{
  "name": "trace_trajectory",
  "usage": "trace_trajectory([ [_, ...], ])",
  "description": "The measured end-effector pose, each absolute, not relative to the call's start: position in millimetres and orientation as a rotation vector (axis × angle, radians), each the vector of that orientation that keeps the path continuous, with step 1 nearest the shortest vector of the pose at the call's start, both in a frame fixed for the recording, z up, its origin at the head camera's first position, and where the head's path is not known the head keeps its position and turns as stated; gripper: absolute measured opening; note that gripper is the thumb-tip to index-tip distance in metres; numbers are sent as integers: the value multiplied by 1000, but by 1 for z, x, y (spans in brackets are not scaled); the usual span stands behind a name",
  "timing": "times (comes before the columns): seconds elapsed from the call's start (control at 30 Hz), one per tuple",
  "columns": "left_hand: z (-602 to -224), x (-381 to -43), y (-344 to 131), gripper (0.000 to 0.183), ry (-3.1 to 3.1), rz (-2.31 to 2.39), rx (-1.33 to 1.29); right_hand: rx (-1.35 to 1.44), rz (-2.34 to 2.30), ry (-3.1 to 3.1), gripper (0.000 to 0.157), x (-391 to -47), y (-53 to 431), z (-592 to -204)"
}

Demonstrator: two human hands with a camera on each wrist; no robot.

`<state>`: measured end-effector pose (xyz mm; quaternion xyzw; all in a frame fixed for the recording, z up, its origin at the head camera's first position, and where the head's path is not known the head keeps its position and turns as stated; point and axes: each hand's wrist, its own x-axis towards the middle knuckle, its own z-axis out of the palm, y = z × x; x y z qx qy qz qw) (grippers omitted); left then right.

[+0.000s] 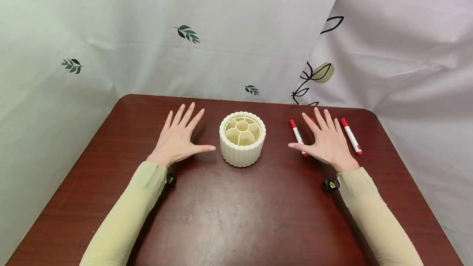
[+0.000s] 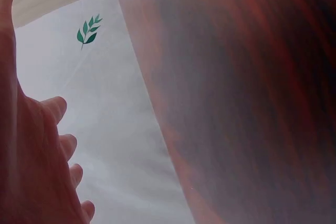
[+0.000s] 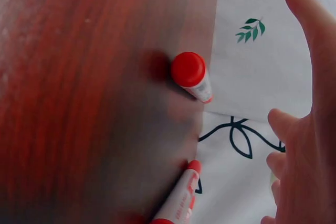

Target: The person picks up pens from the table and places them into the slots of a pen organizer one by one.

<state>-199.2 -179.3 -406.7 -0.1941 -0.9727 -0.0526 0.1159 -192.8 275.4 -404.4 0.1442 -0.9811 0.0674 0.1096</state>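
Observation:
A cream round organizer with a fluted wall and several inner compartments stands on the table between the hands. My left hand, fingers straight and spread, is to its left, the thumb tip close to its wall. On the right, my right hand is spread above the markers and holds nothing. A white marker with red ends lies partly under the right thumb; another marker lies right of the hand. Between them a third marker is mostly hidden by the hand. Two markers show in the right wrist view, one end-on.
The dark red-brown wooden table has rounded far corners. White curtain cloth with leaf prints hangs behind and beside it. A dark band with a small device sits at the right wrist, and another at the left.

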Motion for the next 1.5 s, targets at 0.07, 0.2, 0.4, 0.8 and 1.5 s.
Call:
trace_trajectory([
  [0.07, -407, -199, -180, 112, -2853, -157, -569, 423, 206, -2888, 104, -193, 275, -405],
  [0.2, -407, -198, -180, 114, -2852, -172, -568, 419, 219, -2883, 104, -193, 275, -405],
  [0.4, -403, -198, -180, 115, -2844, -203, -568, 404, 237, -2858, 104, -191, 275, -402],
  [0.8, -398, -194, -179, 116, -2819, -244, -572, 403, 391, -2779, 100, -191, 286, -395],
  [1.5, -384, -176, -148, 118, -2659, -654, -672, 35, 706, -2527, 60, -179, 333, -367],
])
